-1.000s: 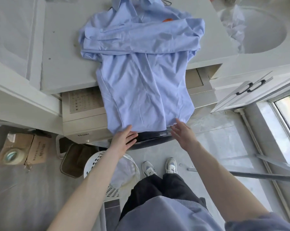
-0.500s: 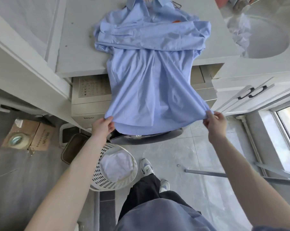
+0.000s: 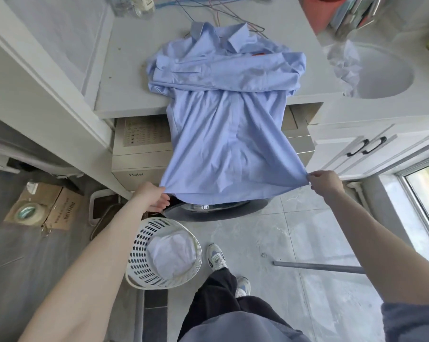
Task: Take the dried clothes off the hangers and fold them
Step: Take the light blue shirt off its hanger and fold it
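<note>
With your left hand (image 3: 151,196) and right hand (image 3: 325,181) each pinching a hem corner of the blue shirt (image 3: 227,144), keep it taut and fold it evenly up over the crossed sleeves (image 3: 228,71) on the countertop (image 3: 132,70).

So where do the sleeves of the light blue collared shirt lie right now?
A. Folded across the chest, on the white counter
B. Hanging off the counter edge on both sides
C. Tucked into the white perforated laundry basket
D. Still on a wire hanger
A: the sleeves of the light blue collared shirt lie folded across its chest on the white counter, while the left hand and right hand pinch the hem corners.
</note>
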